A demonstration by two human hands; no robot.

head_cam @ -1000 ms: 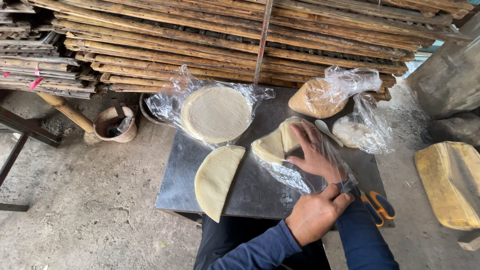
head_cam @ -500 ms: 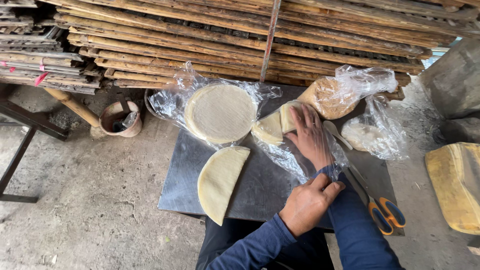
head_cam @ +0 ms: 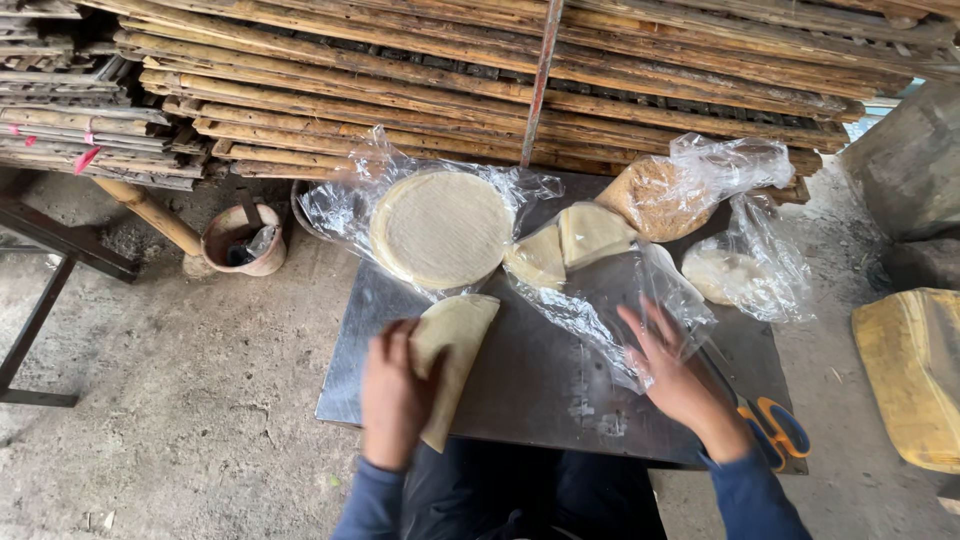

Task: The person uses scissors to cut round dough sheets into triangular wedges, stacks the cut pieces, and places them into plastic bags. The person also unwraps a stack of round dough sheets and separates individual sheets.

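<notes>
My left hand [head_cam: 392, 395] rests on the near edge of a pale half-round sheet [head_cam: 458, 350] lying on the grey metal table [head_cam: 545, 395]. My right hand [head_cam: 672, 370] lies flat with fingers spread on a clear plastic bag [head_cam: 600, 300]. Two cut wedge pieces [head_cam: 568, 245] of the same pale sheet sit at that bag's far end. A stack of round pale sheets [head_cam: 442, 228] lies on open plastic at the table's back.
Scissors with orange and blue handles [head_cam: 775, 430] lie at the table's right edge. Two more bags [head_cam: 700, 190] hold brownish and whitish pieces. Stacked bamboo racks [head_cam: 500, 80] stand behind. A clay pot [head_cam: 240, 240] sits on the floor at left, a yellow stack [head_cam: 915, 370] at right.
My left hand has moved left from near the right one onto the half-round sheet. My right hand has pulled back from the wedge pieces toward me along the bag.
</notes>
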